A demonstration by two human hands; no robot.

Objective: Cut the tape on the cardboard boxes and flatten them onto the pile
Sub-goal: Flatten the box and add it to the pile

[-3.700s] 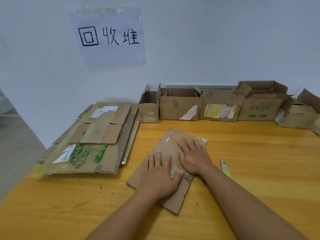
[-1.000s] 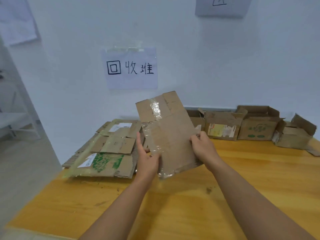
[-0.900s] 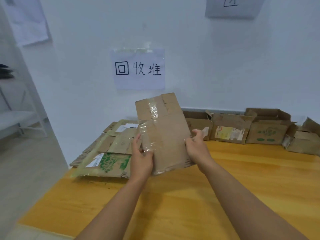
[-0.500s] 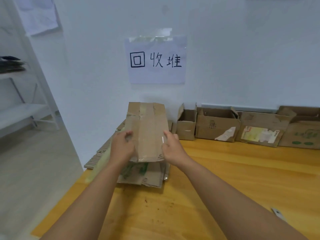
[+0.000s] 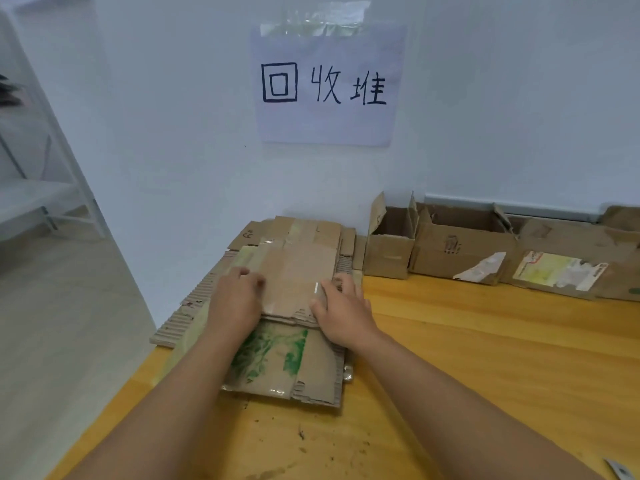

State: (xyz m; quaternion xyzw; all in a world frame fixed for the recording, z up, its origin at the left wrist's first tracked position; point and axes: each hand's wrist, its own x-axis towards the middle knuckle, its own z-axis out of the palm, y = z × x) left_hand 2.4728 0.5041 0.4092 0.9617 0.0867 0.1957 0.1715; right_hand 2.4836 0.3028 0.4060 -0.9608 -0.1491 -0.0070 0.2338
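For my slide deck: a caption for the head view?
Both hands set a flattened box onto the cardboard pile.

A white paper sign (image 5: pixel 327 86) taped to the wall (image 5: pixel 502 98) bore three handwritten dark characters, 回收堆, while the printed labels on the cardboard boxes (image 5: pixel 460 251) along the wall and the small marks on the pile (image 5: pixel 277 362) were too blurred to read.

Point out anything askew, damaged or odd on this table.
The pile is ragged: the sheets lie offset, with the corrugated ones jutting past the left table edge. The boxes along the wall have torn flaps and peeling labels. Dark crumbs dot the table near the pile.
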